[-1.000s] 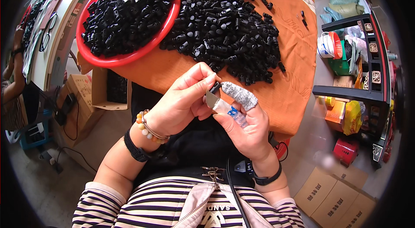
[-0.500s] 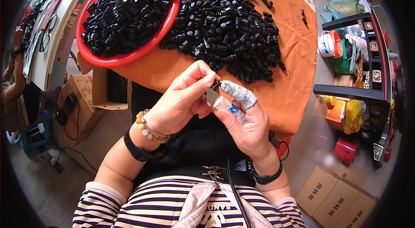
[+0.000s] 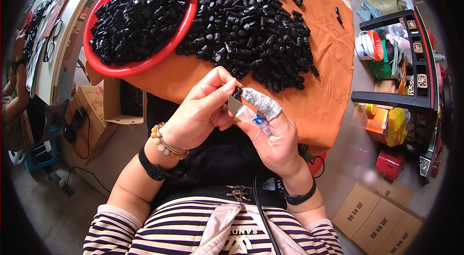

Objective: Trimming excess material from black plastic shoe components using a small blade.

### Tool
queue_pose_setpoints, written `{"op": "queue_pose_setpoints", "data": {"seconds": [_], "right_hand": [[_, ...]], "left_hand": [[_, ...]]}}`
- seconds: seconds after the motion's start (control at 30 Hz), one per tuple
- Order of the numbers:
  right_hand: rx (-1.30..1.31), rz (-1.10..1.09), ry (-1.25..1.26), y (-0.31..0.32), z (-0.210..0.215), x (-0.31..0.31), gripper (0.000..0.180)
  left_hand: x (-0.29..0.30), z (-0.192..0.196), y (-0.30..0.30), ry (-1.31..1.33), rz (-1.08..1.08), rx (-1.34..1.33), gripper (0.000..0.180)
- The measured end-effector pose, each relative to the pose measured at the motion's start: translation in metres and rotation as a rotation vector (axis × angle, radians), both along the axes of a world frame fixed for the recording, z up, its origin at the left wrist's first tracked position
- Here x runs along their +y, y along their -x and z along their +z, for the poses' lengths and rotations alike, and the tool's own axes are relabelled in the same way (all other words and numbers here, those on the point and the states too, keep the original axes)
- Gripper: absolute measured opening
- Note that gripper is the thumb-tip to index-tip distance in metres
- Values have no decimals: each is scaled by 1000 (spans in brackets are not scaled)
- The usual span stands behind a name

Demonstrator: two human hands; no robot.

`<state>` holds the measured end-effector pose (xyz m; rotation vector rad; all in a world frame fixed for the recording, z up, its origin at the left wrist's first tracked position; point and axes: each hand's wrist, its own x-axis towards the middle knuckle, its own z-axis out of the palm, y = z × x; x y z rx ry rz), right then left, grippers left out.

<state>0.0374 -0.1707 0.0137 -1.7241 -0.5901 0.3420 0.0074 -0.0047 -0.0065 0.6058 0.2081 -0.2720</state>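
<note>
Above my lap, my left hand (image 3: 205, 100) pinches a small black plastic piece (image 3: 237, 92), which looks like a cord lock, between thumb and fingertips. My right hand (image 3: 279, 146) grips a short flat metal blade (image 3: 235, 106) whose handle end is wrapped in white material (image 3: 251, 117) with blue print. The blade lies against or just below the black piece; exact contact is hidden by my fingers. A grey knitted finger cover (image 3: 262, 102) is on my right index finger, bent over the piece. Just beyond my hands spreads a heap of similar black pieces (image 3: 246, 33).
A red basin (image 3: 128, 70) full of black pieces stands at the far left of the orange cloth (image 3: 316, 110). An open cardboard box (image 3: 124, 118) sits below it. At right are a black shelf (image 3: 386, 99) and cartons (image 3: 377, 219). Another person's arm (image 3: 19, 76) shows far left.
My right hand has shifted slightly left with the blade, its covered finger closer over the black piece. My left hand keeps the same pinch.
</note>
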Motion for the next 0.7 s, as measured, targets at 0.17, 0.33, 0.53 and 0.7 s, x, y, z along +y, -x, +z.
{"op": "queue_pose_setpoints", "data": {"seconds": [0.17, 0.33, 0.53, 0.7], "right_hand": [[-73, 14, 49, -4, 0, -2, 34], [52, -55, -41, -4, -4, -4, 34], [180, -160, -203, -9, -6, 1, 45], [317, -78, -248, -8, 1, 16, 45]], "left_hand": [[1, 0, 1, 24, -18, 2, 11], [0, 1, 0, 62, -50, 8, 12], [-1, 4, -1, 64, -78, 35, 14], [-3, 3, 0, 66, -102, 51, 15]]}}
